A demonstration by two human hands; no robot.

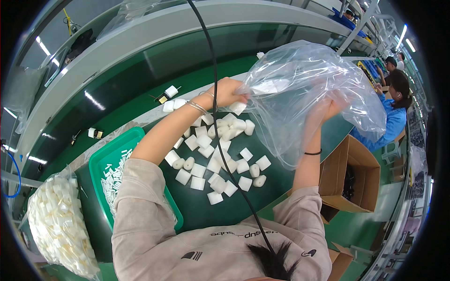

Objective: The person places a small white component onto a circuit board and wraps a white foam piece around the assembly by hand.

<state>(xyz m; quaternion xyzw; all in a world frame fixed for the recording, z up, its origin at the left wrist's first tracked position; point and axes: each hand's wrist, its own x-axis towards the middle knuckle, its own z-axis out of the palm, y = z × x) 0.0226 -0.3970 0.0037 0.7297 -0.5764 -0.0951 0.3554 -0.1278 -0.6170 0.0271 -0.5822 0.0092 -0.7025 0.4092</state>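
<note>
A large transparent plastic bag [300, 65] hangs puffed out and wrinkled over the right part of the green work surface. My left hand [228, 92] is closed, pinching the bag's left edge. Just below its fingertips is a white block [238, 108]; whether they touch cannot be made out. My right hand [332, 105] shows through the film at the bag's right part, its fingers smeared by motion. The bag's film overlaps my right forearm. Beneath my arms, many small white plastic housings [204, 141] lie scattered in a loose heap.
At left, a green tray [96, 161] holds small white sticks, beside a filled bag of white pieces [58, 215]. An open cardboard box [370, 185] stands at right. A black cable [214, 70] crosses the view. White-and-black units [95, 133] sit on the conveyor [112, 105]. A person in blue [396, 117] sits far right.
</note>
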